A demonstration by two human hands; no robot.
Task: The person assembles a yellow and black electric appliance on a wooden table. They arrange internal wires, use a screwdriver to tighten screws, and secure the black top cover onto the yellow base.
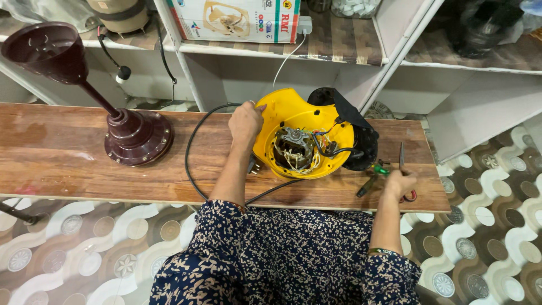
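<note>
Your left hand (245, 121): fingers clamped on yellow housing (302, 121) rim | right hand (398, 183): fingers grasping scissors (402, 164), blades pointing away | screwdriver (372, 178) just left of those fingers.

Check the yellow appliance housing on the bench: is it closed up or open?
Open. The yellow housing lies with its inside facing up, the motor and loose wires exposed; the left hand grips its rim.

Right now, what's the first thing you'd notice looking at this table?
The bright yellow appliance shell in the middle of the wooden board, lying open with its motor and wires showing. The left hand grips its rim, while the right hand rests on a tool at the board's right end. A dark maroon stand sits at the left.
</note>
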